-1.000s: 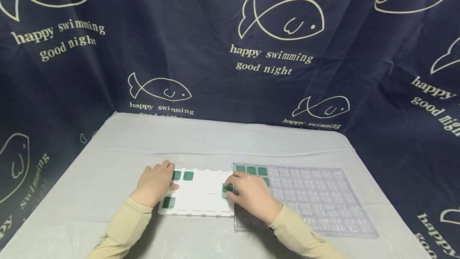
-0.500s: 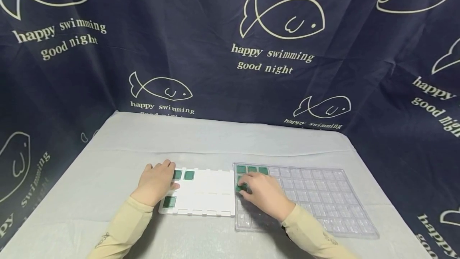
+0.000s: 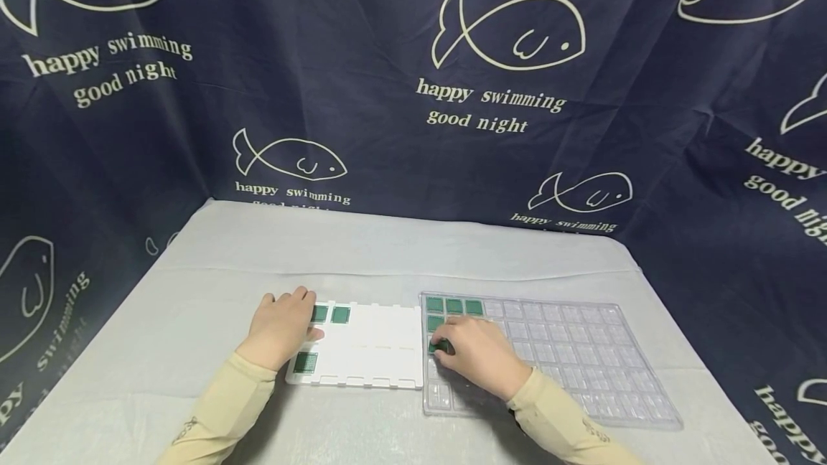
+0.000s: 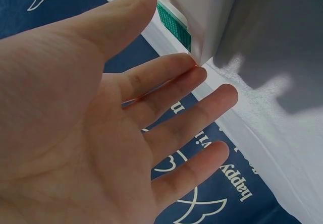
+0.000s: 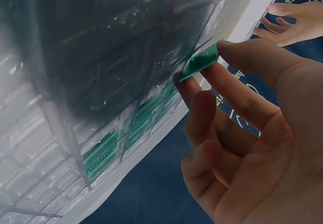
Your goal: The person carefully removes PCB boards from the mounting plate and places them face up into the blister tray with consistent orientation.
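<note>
At the left lies a flat white tray [image 3: 381, 336] with several small green circuit boards on it, one board [image 3: 306, 363] near its front left corner. My left hand [image 3: 278, 325] rests at the tray's left edge, thumb over the top; in the left wrist view its fingers [image 4: 181, 125] are nearly straight, with fingertips at the tray's corner. My right hand [image 3: 481, 354] pinches a small green circuit board [image 5: 201, 61] between thumb and fingers, tilted at a left-column pocket of the clear plastic tray [image 3: 568, 350]. Several green boards [image 3: 454, 306] sit in the clear tray's far left pockets.
The two trays lie side by side on a white-covered table [image 3: 336, 429]. Rows of clear pockets fill the clear tray's right part. A dark blue fabric [image 3: 388, 92] with fish drawings and lettering hangs behind and at the sides.
My right hand has lifted a green circuit board from the white tray's right edge and moved it right, then nearer, over the clear tray's left column. The left hand has stayed in place.
</note>
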### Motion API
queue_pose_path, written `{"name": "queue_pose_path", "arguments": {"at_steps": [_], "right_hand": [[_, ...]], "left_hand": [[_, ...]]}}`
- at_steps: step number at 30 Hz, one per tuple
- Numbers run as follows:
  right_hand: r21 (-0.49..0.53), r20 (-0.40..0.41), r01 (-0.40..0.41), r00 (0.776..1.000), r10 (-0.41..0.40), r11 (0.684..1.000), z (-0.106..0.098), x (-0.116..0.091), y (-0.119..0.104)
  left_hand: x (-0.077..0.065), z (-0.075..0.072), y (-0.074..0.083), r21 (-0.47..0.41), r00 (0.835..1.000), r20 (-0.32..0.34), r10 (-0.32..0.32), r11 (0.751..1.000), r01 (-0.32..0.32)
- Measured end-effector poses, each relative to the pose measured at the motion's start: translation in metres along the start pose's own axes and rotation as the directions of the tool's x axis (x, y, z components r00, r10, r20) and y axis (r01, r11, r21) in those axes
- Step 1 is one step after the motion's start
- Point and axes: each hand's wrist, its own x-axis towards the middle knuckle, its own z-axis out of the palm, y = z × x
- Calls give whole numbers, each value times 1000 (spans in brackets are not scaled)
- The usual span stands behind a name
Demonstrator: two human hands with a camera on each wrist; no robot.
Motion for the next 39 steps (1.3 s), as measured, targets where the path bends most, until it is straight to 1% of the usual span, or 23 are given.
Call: {"name": "queue_pose_path", "arguments": {"at_steps": [4, 14, 23, 32, 39], "right_hand": [[4, 10, -12, 1000, 12, 1000, 0, 1, -1], [-15, -13, -8, 1000, 8, 1000, 2, 2, 0], [-24, -14, -13, 1000, 13, 1000, 4, 2, 1], [-7, -62, 8, 998, -8, 1000, 9, 1, 2], [0, -54, -28, 998, 28, 1000, 10, 1, 0]], "left_hand": [[0, 1, 0, -2, 1000, -8, -1, 1000, 1], [0, 1, -2, 6, 1000, -12, 6, 1000, -6], [0, 0, -2, 6, 1000, -7, 7, 1000, -7], [0, 0, -1, 13, 1000, -4, 8, 1000, -8], [0, 1, -2, 15, 1000, -11, 8, 1000, -8]]}}
